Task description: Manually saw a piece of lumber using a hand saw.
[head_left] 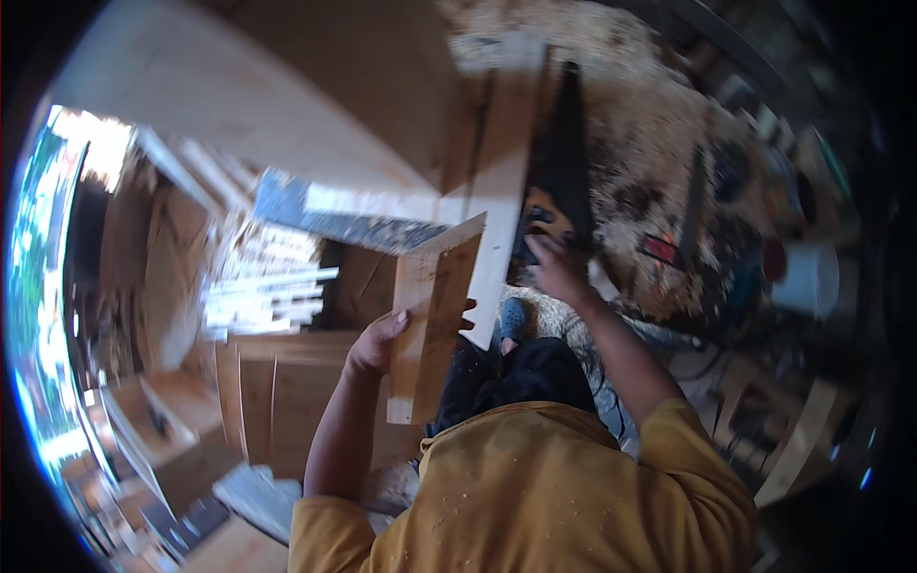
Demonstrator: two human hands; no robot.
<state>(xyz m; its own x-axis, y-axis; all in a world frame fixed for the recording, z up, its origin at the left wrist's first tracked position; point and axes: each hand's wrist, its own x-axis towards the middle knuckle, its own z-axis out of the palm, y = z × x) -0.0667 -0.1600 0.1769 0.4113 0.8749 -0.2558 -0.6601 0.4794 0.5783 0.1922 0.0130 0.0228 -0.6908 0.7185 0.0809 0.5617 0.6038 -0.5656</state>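
My left hand [387, 336] grips a squared wooden block [420, 320] from its left side, the thumb on its face and fingertips showing round the far edge. The block stands tilted, with a slanting cut at its upper end. Behind it runs a long pale board [503, 172]. To the right, a handsaw [568, 134] with a dark blade points away from me, its black and yellow handle nearest. At the rear of that handle is my right hand [559, 269], fingers stretched out and apart, slightly blurred; whether they touch the handle is unclear.
A large wooden panel [258, 105] looms close at the upper left. Sawdust and shavings [621, 124] cover the area beyond the saw. A second saw-like blade [694, 196] and a white bucket [810, 279] are at the right. Pale sticks [267, 298] lie stacked at the left.
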